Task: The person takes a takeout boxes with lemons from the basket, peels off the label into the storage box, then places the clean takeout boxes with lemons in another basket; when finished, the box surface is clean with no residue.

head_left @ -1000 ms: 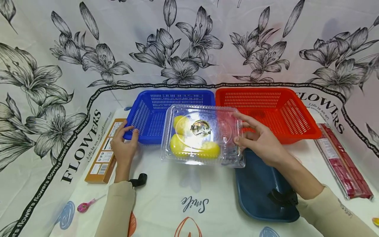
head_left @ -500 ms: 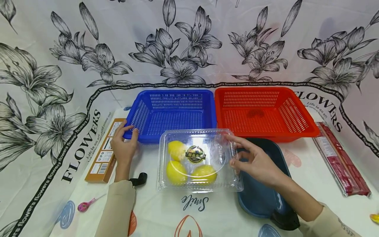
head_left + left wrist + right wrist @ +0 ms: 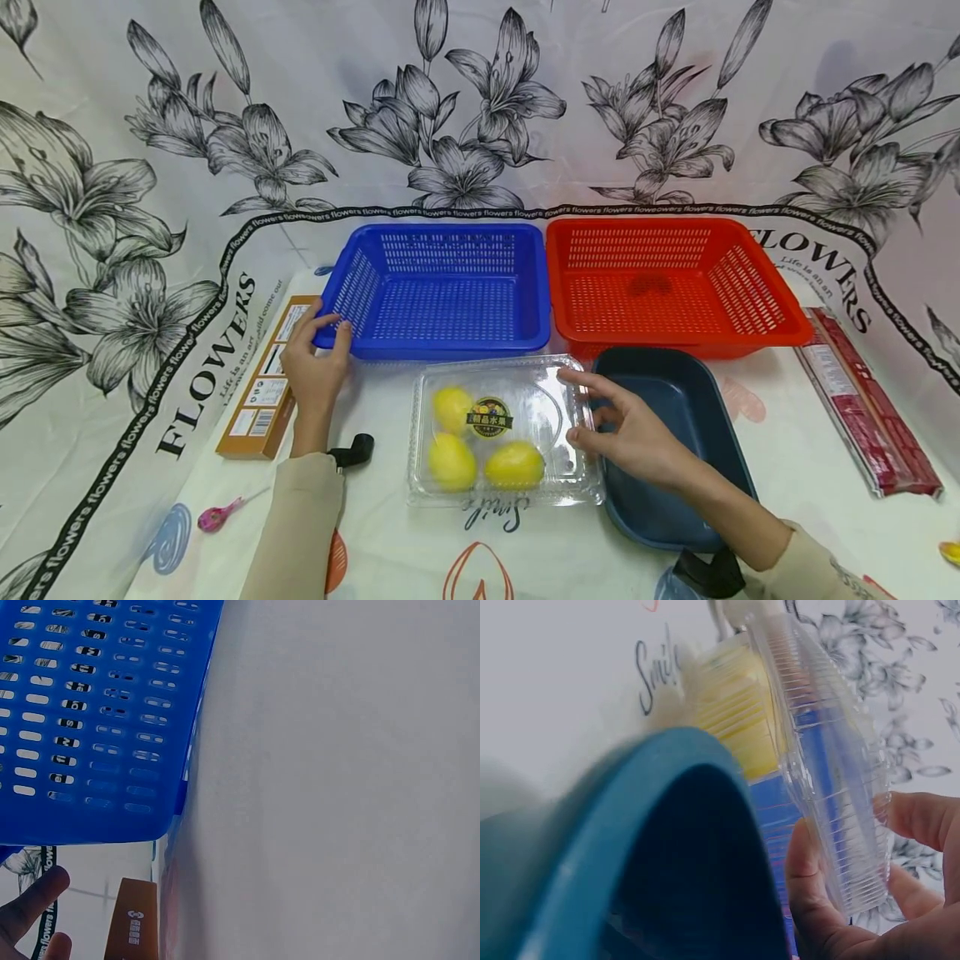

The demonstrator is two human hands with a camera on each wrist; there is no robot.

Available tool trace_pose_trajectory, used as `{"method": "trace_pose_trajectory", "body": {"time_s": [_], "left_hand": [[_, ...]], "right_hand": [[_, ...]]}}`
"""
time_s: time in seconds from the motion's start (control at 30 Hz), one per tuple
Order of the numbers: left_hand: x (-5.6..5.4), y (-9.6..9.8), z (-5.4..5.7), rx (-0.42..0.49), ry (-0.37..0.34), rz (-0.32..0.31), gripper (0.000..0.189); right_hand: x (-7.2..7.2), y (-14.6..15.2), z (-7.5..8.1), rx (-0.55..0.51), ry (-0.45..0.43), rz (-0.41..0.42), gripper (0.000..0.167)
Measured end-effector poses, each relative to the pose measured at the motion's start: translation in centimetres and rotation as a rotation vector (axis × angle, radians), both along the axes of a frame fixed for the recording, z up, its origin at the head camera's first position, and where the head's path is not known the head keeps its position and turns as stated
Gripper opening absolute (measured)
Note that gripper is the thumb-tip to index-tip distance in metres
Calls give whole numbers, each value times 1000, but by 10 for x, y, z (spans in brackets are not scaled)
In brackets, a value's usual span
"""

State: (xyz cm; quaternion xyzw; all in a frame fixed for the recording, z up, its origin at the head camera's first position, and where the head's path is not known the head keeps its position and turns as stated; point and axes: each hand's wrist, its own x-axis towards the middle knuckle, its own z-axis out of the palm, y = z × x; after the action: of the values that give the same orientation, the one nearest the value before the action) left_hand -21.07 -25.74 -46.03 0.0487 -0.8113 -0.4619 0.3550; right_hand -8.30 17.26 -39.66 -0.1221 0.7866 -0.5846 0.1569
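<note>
A clear plastic clamshell box (image 3: 502,429) with three yellow lemons (image 3: 514,465) and a round label lies on the table in front of the blue basket (image 3: 442,283). My right hand (image 3: 591,417) pinches its right edge, thumb below and fingers above. In the right wrist view the box (image 3: 825,750) sits between the thumb and fingers (image 3: 919,821) of that hand. My left hand (image 3: 333,329) grips the blue basket's front left corner; the left wrist view shows the basket's wall (image 3: 97,712) and my fingertips (image 3: 34,900).
A red basket (image 3: 675,279) stands right of the blue one. A dark blue tray (image 3: 667,450) lies under my right wrist. A brown carton (image 3: 262,379) lies at the left, a red packet (image 3: 862,400) at the right, a small pink tool (image 3: 217,517) near the front left.
My right hand has brought the clamshell box from above the baskets towards me and down onto the table. The left hand has stayed on the blue basket.
</note>
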Motion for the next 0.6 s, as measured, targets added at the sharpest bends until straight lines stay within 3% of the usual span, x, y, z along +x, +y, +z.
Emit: {"method": "trace_pose_trajectory", "body": {"time_s": [0.3, 0.6], "left_hand": [[0, 1, 3, 3, -2, -4, 29], [1, 1, 3, 2, -14, -1, 29]], "right_hand": [[-3, -5, 4, 87, -22, 3, 71], [-8, -10, 10, 261, 11, 7, 74]]}}
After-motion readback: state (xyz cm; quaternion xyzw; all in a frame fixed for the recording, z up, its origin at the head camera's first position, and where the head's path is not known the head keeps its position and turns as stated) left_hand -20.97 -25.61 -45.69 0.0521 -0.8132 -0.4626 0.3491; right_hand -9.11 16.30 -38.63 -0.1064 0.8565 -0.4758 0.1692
